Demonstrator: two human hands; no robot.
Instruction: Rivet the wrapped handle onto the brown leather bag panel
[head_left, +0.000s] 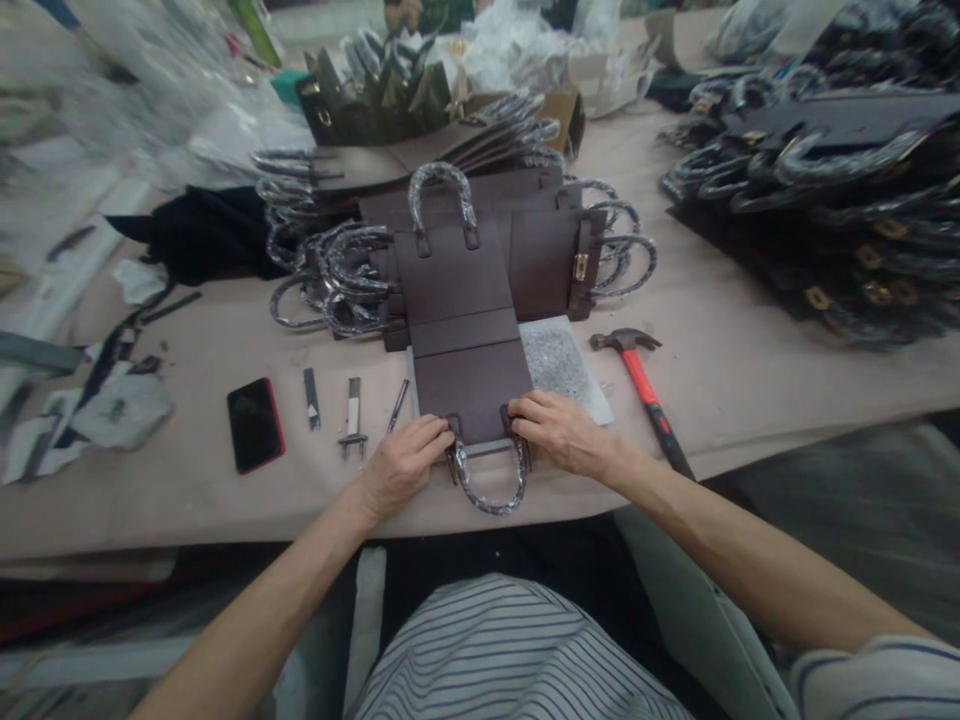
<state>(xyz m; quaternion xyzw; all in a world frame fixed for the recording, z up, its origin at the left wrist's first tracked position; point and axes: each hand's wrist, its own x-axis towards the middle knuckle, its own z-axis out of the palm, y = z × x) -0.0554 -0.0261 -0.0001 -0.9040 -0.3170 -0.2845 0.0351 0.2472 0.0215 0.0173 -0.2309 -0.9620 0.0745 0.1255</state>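
A dark brown handbag panel (469, 335) lies unfolded before me, with one plastic-wrapped handle (442, 180) at its far end and another handle (491, 500) hanging at the near end. My left hand (405, 465) has its fingers closed on the panel's near left corner, beside the base of the near handle. On the opposite corner, my right hand (559, 430) pinches the panel at the other handle base. The undersides of both grips are hidden. Under the panel, a grey slab (566, 365) shows on the right.
A red-handled hammer (643, 385) lies to the right. Left are a phone (256, 425), a small blade-like tool (310, 398), a pronged metal tool (352, 415) and a pen-like tool (398, 405). Stacked bag panels (551, 255) sit behind; a dark pile (847, 200) stands at far right.
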